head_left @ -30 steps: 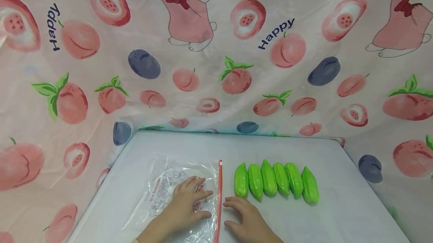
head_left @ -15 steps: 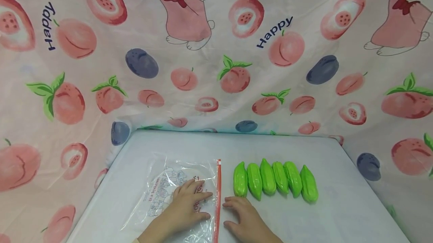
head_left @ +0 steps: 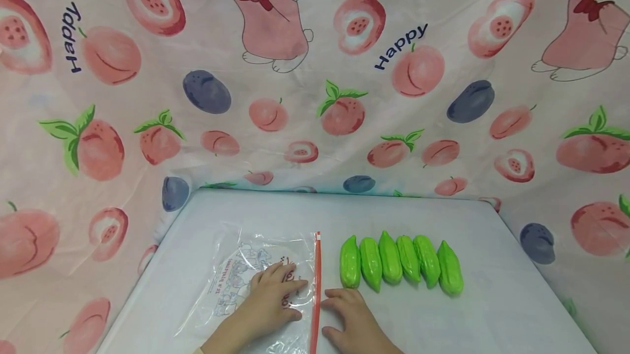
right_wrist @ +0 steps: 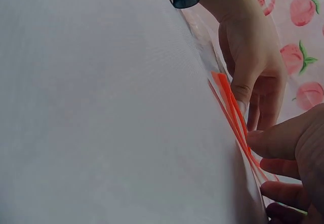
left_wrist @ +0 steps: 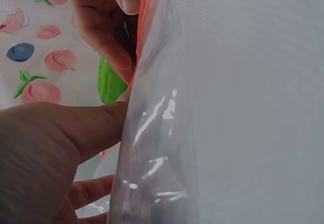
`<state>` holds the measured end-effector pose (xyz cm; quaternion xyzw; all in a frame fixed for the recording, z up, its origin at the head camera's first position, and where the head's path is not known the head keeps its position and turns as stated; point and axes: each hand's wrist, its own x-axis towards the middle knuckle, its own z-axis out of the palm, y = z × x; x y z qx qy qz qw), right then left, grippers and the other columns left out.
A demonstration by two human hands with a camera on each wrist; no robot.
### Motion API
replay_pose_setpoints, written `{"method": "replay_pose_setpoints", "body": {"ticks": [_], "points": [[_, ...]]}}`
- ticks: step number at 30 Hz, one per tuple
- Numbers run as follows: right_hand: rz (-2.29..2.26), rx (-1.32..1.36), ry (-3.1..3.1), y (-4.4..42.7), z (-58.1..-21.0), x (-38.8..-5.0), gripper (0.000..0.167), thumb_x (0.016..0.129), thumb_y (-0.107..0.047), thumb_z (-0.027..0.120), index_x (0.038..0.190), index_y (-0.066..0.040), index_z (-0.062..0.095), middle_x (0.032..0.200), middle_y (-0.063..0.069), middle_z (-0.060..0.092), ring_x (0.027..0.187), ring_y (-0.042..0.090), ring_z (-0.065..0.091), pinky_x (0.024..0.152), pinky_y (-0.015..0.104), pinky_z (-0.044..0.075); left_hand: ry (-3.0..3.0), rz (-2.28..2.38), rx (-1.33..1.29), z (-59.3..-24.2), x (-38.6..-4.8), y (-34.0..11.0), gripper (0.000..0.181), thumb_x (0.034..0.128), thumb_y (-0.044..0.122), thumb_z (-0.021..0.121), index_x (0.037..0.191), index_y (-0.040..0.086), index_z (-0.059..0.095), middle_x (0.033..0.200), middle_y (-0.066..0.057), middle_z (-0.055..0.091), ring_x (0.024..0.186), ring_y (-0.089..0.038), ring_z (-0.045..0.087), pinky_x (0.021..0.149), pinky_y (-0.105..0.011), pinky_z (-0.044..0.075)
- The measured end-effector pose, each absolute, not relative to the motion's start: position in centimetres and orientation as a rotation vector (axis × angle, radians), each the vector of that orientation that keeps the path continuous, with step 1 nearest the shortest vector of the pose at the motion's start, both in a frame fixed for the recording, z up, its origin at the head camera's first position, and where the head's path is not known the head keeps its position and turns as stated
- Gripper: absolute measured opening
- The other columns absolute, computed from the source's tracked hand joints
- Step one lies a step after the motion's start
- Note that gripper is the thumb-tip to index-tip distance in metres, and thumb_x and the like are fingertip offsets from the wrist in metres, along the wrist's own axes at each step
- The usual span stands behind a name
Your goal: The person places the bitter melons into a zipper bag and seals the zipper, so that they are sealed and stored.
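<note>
A clear plastic zip bag (head_left: 231,283) with printed figures and red lettering lies flat on the table. Its red zip strip (head_left: 317,277) runs along the right side. My left hand (head_left: 268,299) rests on the bag with fingers spread, just left of that strip. Just right of the strip is my right hand (head_left: 351,318), its fingers loosely bent; in the right wrist view its thumb (right_wrist: 276,140) is at the red strip (right_wrist: 234,107), and whether it presses there I cannot tell. Several glossy green pod-shaped pieces (head_left: 391,261) with ridges and pointed tips lie in a row beyond the right hand.
The white table (head_left: 497,315) has its far edge against a hanging cloth (head_left: 305,97) printed with peaches and bears. The cloth also closes off the left and right sides.
My right hand has shifted slightly left, closer to the red strip. The left hand stays on the bag with barely any movement. The green pieces have not moved.
</note>
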<state>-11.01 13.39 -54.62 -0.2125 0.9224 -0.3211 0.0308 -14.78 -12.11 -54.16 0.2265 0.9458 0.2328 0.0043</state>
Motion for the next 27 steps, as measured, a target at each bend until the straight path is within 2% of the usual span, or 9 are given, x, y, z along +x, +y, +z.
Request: {"method": "replay_pose_setpoints", "body": {"ticks": [5,14,27], "points": [[-0.962,-0.602,2.817,13.08,-54.61,-11.00,0.043,0.088,-0.034,0.085,0.130,-0.027,0.074,0.148,-0.001,0.062,0.141,0.032,0.054,0.116,0.061,0.048,2.965,0.724,0.701,-54.14,-14.76,-12.06,0.061,0.0778,0.042,0.092,0.136,0.036,0.074,0.161,-0.009,0.055,0.153,-0.046,0.043,0.115,-0.074,0.033],[-0.924,-0.582,2.829,12.83,-54.83,-10.92,0.045,0.090,-0.036,0.084,0.133,-0.029,0.073,0.151,-0.003,0.059,0.143,0.030,0.050,0.117,0.060,0.047,2.972,0.727,0.692,-54.19,-14.74,-12.05,0.059,0.0806,0.036,0.090,0.137,0.036,0.073,0.160,-0.008,0.057,0.151,-0.043,0.045,0.114,-0.071,0.034],[-0.903,-0.529,2.853,12.52,-55.06,-11.01,0.047,0.089,-0.033,0.084,0.135,-0.023,0.074,0.148,-0.004,0.060,0.141,0.028,0.051,0.117,0.060,0.048,2.973,0.729,0.691,-54.21,-14.84,-12.18,0.062,0.0829,0.028,0.089,0.142,0.033,0.070,0.158,-0.006,0.059,0.148,-0.038,0.049,0.111,-0.069,0.037]]}}
